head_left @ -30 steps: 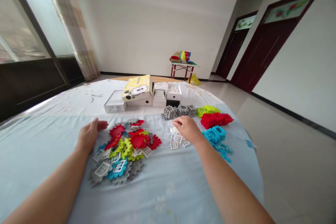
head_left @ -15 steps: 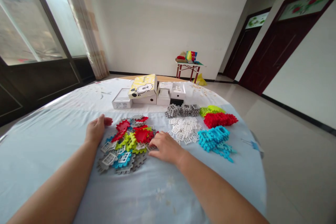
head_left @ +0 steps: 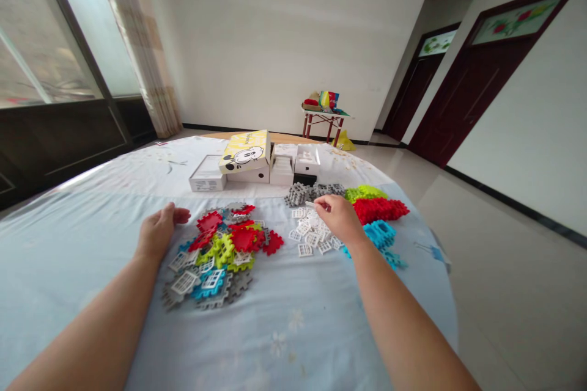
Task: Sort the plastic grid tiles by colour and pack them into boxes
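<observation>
My right hand (head_left: 338, 217) pinches a small white window piece (head_left: 310, 204) above a heap of white window pieces (head_left: 313, 233). To the left lies a mixed pile of notched plastic building pieces, among them a red piece (head_left: 274, 243), a lime green piece (head_left: 221, 248), a blue piece (head_left: 205, 287) and a grey piece (head_left: 239, 286). White window pieces are scattered over that pile too. Beside its left edge rests my left hand (head_left: 158, 231), fingers loosely stretched out and holding nothing.
Sorted stacks of grey pieces (head_left: 328, 190), lime green pieces (head_left: 365, 193), red pieces (head_left: 381, 210) and blue pieces (head_left: 380, 234) lie on the right. Behind stand white boxes (head_left: 208, 173) and a yellow-and-white cartoon lid (head_left: 246, 151). A light blue cloth (head_left: 293, 293) covers the table.
My right hand has moved from the mixed pile's right edge to the white heap, carrying a white window piece. A red piece now lies at the pile's right side. My left hand stays beside the pile.
</observation>
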Demonstrator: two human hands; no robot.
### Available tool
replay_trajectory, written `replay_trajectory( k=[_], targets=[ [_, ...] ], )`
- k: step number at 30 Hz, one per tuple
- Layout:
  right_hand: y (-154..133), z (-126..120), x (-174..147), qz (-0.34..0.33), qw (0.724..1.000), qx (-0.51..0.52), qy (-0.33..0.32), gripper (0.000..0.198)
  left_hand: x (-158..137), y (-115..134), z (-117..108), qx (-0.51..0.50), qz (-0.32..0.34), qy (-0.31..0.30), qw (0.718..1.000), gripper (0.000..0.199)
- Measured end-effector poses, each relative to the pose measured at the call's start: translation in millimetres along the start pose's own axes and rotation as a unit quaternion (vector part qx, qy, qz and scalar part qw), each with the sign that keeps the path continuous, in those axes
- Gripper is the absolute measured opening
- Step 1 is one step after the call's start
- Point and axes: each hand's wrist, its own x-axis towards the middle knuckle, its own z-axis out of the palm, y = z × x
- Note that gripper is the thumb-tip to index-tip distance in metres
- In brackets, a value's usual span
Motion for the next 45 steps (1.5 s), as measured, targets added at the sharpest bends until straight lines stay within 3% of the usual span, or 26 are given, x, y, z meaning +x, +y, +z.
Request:
replay_trajectory(
  k=[4,9,14,19,22,26,28,31,37,42,45],
  targets=[
    [-4.6,4.5,-2.8,-0.002,1.000,0.022,-0.004,0.015,1.6,-2.9,0.7,-0.001,0.004,-0.007,1.000,0.040],
    [-51.8,30.4,-13.4,-0.100,0.987,0.080,-0.099,0.015,1.5,-3.8,0.8,0.005,0.003,-0.015,1.000,0.040],
    [-87.3,63.7,-17.1,-0.194,0.964,0.055,-0.174,0.030,1.0,-0.9,1.2,0.008,0.008,-0.024,1.000,0.038],
    [-94.6,78.0,-12.9,-0.212,0.957,0.026,-0.196,0.015,4.4,-4.3,0.1,0.017,0.005,-0.031,0.999,0.040],
    [-89.2,69.3,-10.6,-0.194,0.963,0.075,-0.174,0.013,5.6,-5.2,0.7,0.029,0.003,-0.033,0.999,0.040],
    [-75.2,55.6,-7.4,-0.065,0.978,0.160,-0.119,0.024,2.4,1.5,3.0,0.040,0.006,-0.035,0.999,0.039],
    [-67.7,56.2,-6.5,0.004,0.973,0.194,-0.125,0.028,0.2,5.6,3.6,0.049,0.010,-0.034,0.998,0.039],
    [-59.8,65.4,-7.5,0.056,0.966,0.193,-0.160,0.029,-1.6,8.0,3.4,0.054,0.014,-0.032,0.998,0.040],
    [-57.4,73.5,-13.1,0.056,0.979,0.103,-0.166,0.032,-0.7,4.8,2.9,0.048,0.009,-0.029,0.998,0.040],
    [-59.0,68.1,-16.0,0.018,0.972,0.068,-0.224,0.058,4.5,-1.7,2.9,0.056,0.010,-0.036,0.998,0.040],
    [-62.6,70.8,-17.9,-0.004,0.975,0.011,-0.222,0.067,10.0,-6.8,1.9,0.065,0.002,-0.038,0.997,0.040]
  ],
)
